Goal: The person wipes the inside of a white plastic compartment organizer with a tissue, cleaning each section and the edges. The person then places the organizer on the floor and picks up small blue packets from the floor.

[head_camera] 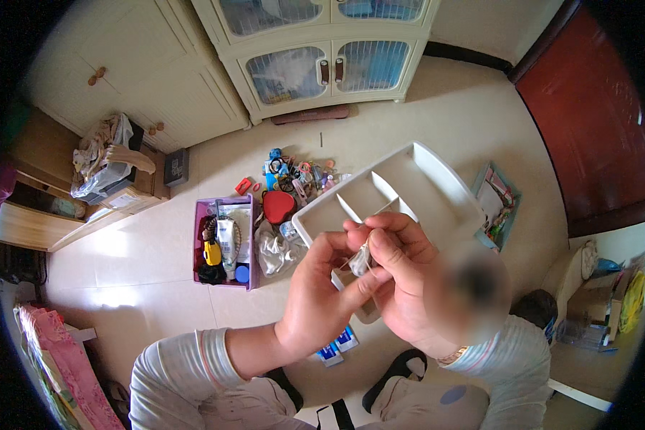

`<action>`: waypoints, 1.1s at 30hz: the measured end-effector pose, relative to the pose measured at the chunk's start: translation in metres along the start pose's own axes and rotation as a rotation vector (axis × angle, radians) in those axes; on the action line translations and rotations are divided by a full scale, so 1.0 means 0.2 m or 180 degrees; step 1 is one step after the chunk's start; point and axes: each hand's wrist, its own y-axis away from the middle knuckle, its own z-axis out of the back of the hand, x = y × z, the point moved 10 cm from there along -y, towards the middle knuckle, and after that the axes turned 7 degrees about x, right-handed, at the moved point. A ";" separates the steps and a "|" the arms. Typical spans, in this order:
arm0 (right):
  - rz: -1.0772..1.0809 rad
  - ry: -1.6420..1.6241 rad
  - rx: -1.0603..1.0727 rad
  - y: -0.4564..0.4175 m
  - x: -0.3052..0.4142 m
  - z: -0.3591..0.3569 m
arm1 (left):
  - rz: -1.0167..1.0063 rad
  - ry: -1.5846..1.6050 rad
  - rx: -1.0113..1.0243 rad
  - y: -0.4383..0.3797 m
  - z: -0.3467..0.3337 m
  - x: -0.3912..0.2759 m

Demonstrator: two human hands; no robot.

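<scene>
Both hands meet in front of me over a white divided tray (443, 201). Between them is a small pale bundle (360, 262) with thin string, its kind unclear. My left hand (317, 290) pinches at the bundle from the left, its thumb lying below it. My right hand (400, 269) grips the string at the top between thumb and forefinger. One thin strand reaches up past the fingers across the tray. The fingers hide part of the bundle, and a blurred patch covers the back of the right hand's side. The tray's near end is partly behind the hands.
Left of the tray are a purple basket (253, 242) of toiletries, a red heart-shaped box (279, 207), a plastic bag (276, 252) and a pile of hair accessories (306, 177). A teal box (508, 220) is to the right. Blue-and-white packets (330, 355) lie by my feet.
</scene>
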 end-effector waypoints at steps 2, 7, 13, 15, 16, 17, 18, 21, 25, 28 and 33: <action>0.0105 -0.0025 0.0032 -0.02 0.02 0.01 | 0.0264 0.0510 0.0242 -0.02 -0.03 0.04; 0.0687 0.0499 -0.0150 -0.07 0.21 0.20 | 0.0263 0.1245 0.0411 -0.07 0.02 0.07; 0.0554 0.1268 0.0149 -0.13 0.20 0.24 | 0.0188 -0.1408 0.0631 -0.19 0.24 0.02; 0.0491 0.1668 0.0298 -0.14 0.19 0.21 | -0.0165 -0.1951 0.0800 -0.22 0.23 -0.03; 0.0457 0.1965 0.0344 -0.14 0.18 0.19 | -0.0438 -0.2034 0.0850 -0.22 0.22 -0.06; 0.0415 0.2261 0.0391 -0.14 0.19 0.18 | -0.0704 -0.2111 0.0898 -0.21 0.20 -0.10; 0.0392 0.2356 0.0431 -0.14 0.19 0.17 | -0.0651 -0.2094 0.0927 -0.21 0.19 -0.09; 0.0369 0.3046 0.0468 -0.15 0.21 0.15 | -0.0687 -0.2183 0.1043 -0.22 0.17 -0.08; 0.0792 0.4663 0.1012 -0.16 0.20 0.05 | -0.1067 -0.2417 0.1099 -0.25 0.16 -0.06; 0.0596 0.5104 0.1209 -0.12 0.11 0.06 | -0.1035 -0.2386 0.1087 -0.26 0.17 0.00; 0.0318 0.4835 0.1393 -0.02 0.04 0.10 | -0.1364 -0.2141 0.1685 -0.17 0.08 0.03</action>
